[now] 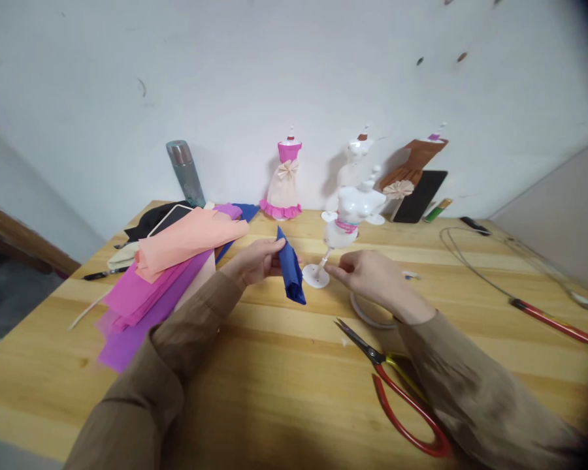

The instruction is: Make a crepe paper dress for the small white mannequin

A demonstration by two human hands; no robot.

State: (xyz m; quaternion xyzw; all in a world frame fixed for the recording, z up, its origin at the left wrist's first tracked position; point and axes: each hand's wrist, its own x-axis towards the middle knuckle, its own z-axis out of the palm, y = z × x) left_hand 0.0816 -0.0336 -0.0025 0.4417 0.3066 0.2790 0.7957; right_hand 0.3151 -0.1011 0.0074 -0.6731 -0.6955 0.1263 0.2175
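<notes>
My left hand grips a folded piece of blue paper, thumb on top and the other fingers partly hidden behind it. In front of me a small white dress-form mannequin leans to the right on its round base, with a pink band round its waist. My right hand is closed, thumb and forefinger together, its fingertips beside the mannequin's stand. Whether they grip the stand or something small, I cannot tell. Below the right hand are a roll of tape, partly covered, and red-handled scissors.
Pink, purple and peach sheets lie piled at left, near a black pen and a grey flask. Behind stand a mannequin in a pink dress, a bare one and one in brown. A corded red-handled tool lies right.
</notes>
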